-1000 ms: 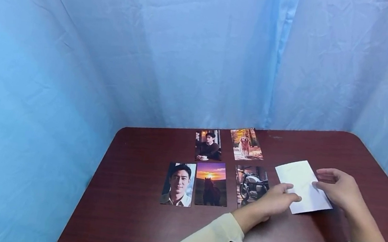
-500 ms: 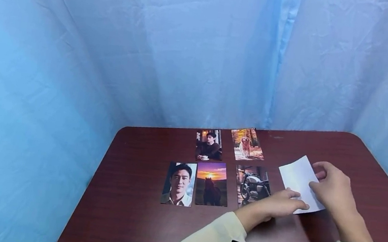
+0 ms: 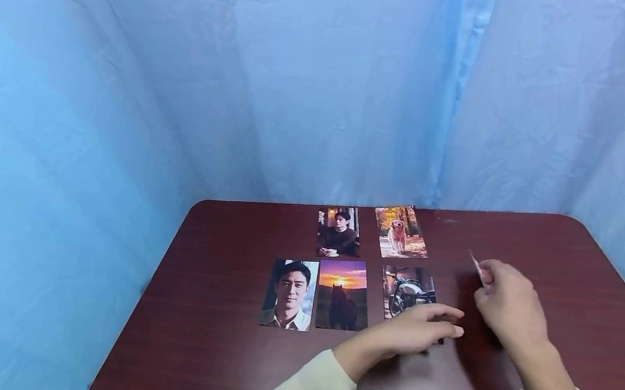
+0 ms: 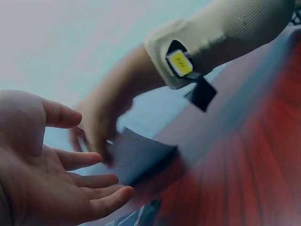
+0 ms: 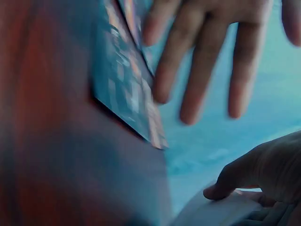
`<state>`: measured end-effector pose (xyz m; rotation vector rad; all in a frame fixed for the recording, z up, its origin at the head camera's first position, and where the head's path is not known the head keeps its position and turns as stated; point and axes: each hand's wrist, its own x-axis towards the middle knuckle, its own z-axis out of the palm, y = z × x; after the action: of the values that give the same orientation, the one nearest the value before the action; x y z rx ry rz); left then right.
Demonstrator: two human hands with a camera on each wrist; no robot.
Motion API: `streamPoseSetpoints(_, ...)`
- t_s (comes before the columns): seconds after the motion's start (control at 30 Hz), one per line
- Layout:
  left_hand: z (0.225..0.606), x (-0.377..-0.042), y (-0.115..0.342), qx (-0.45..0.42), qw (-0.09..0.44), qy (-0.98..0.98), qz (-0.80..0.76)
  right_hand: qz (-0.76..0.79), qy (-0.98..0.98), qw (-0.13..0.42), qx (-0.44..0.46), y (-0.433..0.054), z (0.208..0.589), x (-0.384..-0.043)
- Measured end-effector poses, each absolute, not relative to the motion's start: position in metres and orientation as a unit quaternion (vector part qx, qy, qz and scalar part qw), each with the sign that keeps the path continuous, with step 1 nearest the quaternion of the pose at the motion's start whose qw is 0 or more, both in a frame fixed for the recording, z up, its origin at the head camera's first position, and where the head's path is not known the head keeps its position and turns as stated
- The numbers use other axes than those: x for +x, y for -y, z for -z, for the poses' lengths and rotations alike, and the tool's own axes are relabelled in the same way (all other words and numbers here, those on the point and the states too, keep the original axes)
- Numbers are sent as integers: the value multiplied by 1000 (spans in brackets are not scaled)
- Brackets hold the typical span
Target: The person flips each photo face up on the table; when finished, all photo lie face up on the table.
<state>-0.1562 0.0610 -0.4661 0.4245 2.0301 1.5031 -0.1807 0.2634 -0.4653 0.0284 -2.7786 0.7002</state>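
My right hand point(image 3: 513, 311) pinches a photo print point(image 3: 477, 270) between thumb and fingers, raised off the table and nearly edge-on in the head view. The right wrist view shows the print's pale back point(image 5: 218, 211) under the thumb. My left hand point(image 3: 416, 328) hovers, holding nothing, over the lower part of a motorcycle photo point(image 3: 406, 290); its fingers point(image 4: 101, 182) are spread in the left wrist view. Beyond the motorcycle lies a dog photo point(image 3: 399, 234). What the held print pictures is not legible.
Farther left on the dark red table point(image 3: 202, 350) lie a horse-at-sunset photo point(image 3: 343, 296), a portrait photo point(image 3: 291, 295) and a photo of a person with a cup point(image 3: 339, 231). Pale blue curtains point(image 3: 324, 93) hang behind the table's far edge.
The left hand has let go of the print and drawn back left. The right hand has lifted and turned the print from showing its white back to nearly edge-on.
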Motion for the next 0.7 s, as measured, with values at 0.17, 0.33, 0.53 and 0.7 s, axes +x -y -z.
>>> streamPoseSetpoints(0.17, 463, -156, -30, 179, 272, -781, -533, -265, 963, 45, 10, -257, 488, -184)
streamPoseSetpoints(0.33, 462, -159, -4, 189, 267, -782, -531, -274, 962, 2, 22, -255, 500, -191)
streamPoseSetpoints(0.53, 461, -162, 10, 196, 254, -791, -521, -280, 959, -26, 32, -256, 499, -193)
streamPoseSetpoints(0.7, 457, -165, 24, 188, 238, -822, -483, -268, 962, -18, 48, -262, 497, -189)
